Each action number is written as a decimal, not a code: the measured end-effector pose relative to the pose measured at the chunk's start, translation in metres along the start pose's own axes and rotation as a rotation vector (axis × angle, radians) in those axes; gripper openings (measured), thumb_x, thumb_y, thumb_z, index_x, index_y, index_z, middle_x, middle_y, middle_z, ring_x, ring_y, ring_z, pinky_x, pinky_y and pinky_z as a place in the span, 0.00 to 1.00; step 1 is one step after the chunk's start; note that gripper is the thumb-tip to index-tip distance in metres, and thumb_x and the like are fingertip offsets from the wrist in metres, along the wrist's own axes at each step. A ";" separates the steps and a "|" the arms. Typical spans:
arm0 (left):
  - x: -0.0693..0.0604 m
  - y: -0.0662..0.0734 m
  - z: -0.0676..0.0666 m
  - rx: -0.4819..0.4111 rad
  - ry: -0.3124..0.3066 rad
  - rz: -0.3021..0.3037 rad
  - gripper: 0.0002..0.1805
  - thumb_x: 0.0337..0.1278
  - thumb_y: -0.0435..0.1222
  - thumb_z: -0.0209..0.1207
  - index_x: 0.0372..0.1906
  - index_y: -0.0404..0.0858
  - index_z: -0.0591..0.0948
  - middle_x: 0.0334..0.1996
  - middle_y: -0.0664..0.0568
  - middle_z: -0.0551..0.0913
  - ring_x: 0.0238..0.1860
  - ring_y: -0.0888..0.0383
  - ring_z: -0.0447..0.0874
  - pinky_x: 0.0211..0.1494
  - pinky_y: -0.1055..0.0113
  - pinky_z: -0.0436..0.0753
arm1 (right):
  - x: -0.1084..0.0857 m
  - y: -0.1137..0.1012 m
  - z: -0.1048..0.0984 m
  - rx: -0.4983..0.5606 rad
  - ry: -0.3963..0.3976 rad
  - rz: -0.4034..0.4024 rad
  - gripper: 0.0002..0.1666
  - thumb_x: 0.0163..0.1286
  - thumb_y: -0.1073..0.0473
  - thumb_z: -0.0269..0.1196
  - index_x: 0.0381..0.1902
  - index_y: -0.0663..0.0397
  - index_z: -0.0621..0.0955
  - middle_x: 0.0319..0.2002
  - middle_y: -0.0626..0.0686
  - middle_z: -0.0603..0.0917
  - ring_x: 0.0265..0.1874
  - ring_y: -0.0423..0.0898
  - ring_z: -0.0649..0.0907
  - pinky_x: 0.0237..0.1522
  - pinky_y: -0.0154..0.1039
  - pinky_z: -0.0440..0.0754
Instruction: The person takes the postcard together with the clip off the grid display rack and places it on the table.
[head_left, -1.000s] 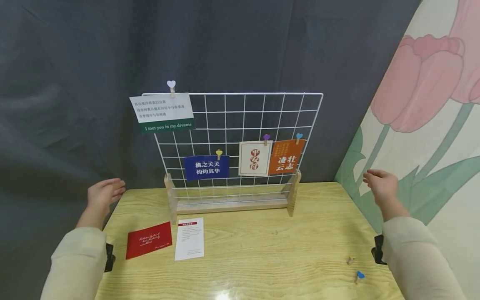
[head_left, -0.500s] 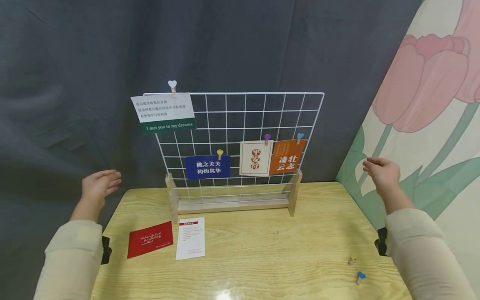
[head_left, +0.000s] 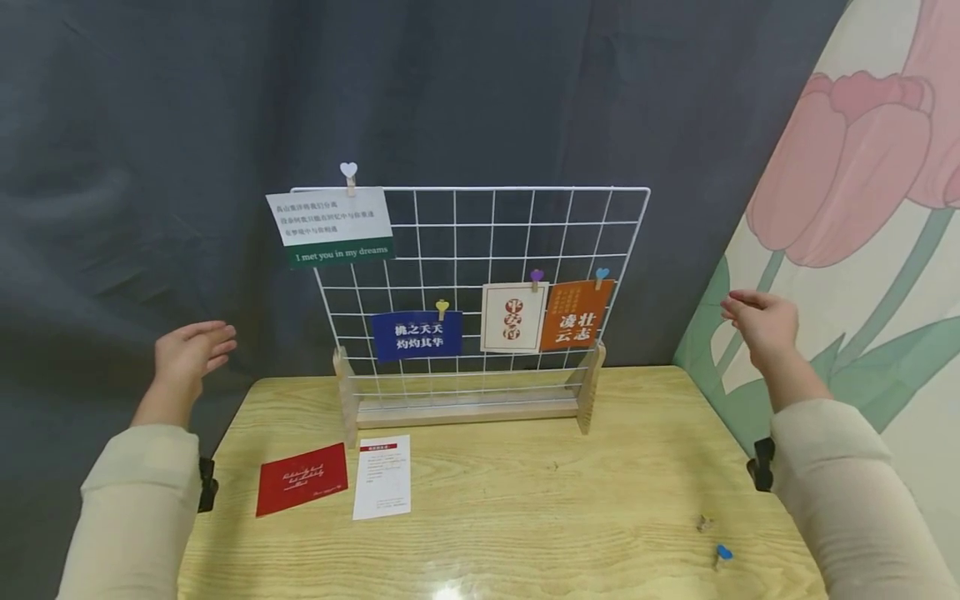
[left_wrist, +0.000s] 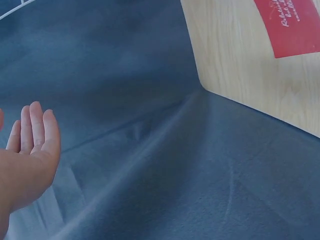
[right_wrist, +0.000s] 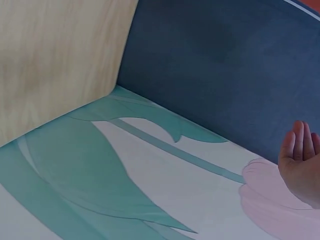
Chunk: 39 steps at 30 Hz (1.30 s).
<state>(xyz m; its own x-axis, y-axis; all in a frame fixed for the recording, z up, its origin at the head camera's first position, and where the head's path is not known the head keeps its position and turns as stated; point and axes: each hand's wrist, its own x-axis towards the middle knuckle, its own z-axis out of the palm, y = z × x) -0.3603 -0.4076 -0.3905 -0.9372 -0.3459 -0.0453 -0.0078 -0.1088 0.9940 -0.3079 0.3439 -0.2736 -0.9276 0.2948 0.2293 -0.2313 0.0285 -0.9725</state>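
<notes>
My left hand point(head_left: 192, 354) is held in the air left of the white wire grid point(head_left: 510, 223), its fingers extended and holding nothing. On the other side, my right hand point(head_left: 765, 327) hovers beyond the table's right edge, empty, with relaxed fingers. Clips fix a white and green card point(head_left: 333, 225), a blue card point(head_left: 417, 335), a white card with red print point(head_left: 513, 317) and an orange card point(head_left: 576, 317) to the grid. The left wrist view shows the left hand point(left_wrist: 32, 155) with straight fingers; the right wrist view shows part of the right hand point(right_wrist: 302, 165).
On the wooden table point(head_left: 540, 517) lie a red card point(head_left: 302, 479) and a white printed card point(head_left: 382, 477) at the left. A blue heart clip point(head_left: 723, 553) and another small clip point(head_left: 703, 524) lie at the right. Behind hangs a dark curtain point(head_left: 480, 92); a tulip-patterned surface point(head_left: 847, 175) stands right.
Both hands have risen, the left also shifting outward to the left. The cards, clips and grid keep their arrangement; the head view has shifted slightly.
</notes>
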 end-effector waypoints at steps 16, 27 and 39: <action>-0.103 0.092 0.065 -0.009 0.011 0.046 0.10 0.39 0.36 0.65 0.29 0.44 0.76 0.22 0.63 0.78 0.24 0.68 0.79 0.27 0.78 0.77 | 0.006 -0.024 0.035 -0.023 -0.036 -0.074 0.11 0.55 0.66 0.60 0.20 0.43 0.79 0.20 0.40 0.79 0.21 0.31 0.78 0.28 0.20 0.74; -0.102 0.100 0.072 0.030 0.016 0.045 0.29 0.36 0.41 0.66 0.48 0.35 0.70 0.31 0.60 0.74 0.28 0.68 0.78 0.41 0.73 0.74 | 0.008 -0.042 0.059 0.008 -0.077 -0.134 0.05 0.53 0.64 0.63 0.25 0.46 0.81 0.23 0.42 0.80 0.24 0.34 0.79 0.27 0.21 0.74; -0.102 0.108 0.091 0.107 0.019 0.044 0.36 0.38 0.44 0.64 0.56 0.34 0.66 0.40 0.57 0.72 0.36 0.67 0.77 0.51 0.68 0.69 | 0.010 -0.055 0.079 0.179 -0.168 -0.183 0.07 0.51 0.70 0.63 0.27 0.53 0.82 0.25 0.46 0.82 0.24 0.37 0.81 0.27 0.24 0.76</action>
<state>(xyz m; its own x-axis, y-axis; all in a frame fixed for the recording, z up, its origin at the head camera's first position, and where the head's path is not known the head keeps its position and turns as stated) -0.2977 -0.2994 -0.2697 -0.9305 -0.3662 -0.0021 -0.0049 0.0067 1.0000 -0.3281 0.2697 -0.2148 -0.8979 0.1379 0.4180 -0.4331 -0.1065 -0.8950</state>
